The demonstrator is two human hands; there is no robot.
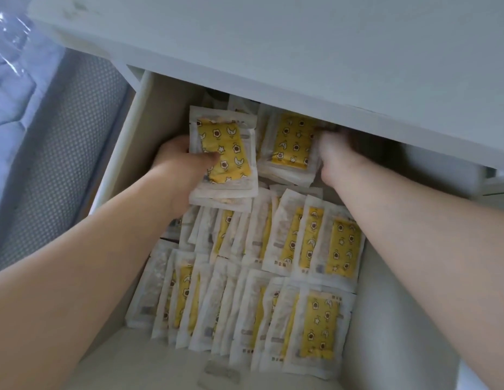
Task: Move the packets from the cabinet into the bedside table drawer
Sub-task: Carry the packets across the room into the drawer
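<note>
The bedside table drawer [127, 153] stands pulled out below me, filled with several rows of clear packets [287, 282] that have yellow star-and-moon inserts. My left hand [177, 167] grips a small stack of these packets [225, 156] above the drawer's back left part, thumb across the top one. My right hand [333, 159] is blurred at the back right, its fingers curled by another stack of packets [293, 142] lying under the tabletop's edge. Whether the right hand holds that stack is unclear.
The white tabletop [301, 52] overhangs the back of the drawer. A bed with a quilted mattress [11, 88] and a grey mesh side [67, 142] lies to the left. A small clear wrapper [219, 372] lies on the drawer's bare front strip.
</note>
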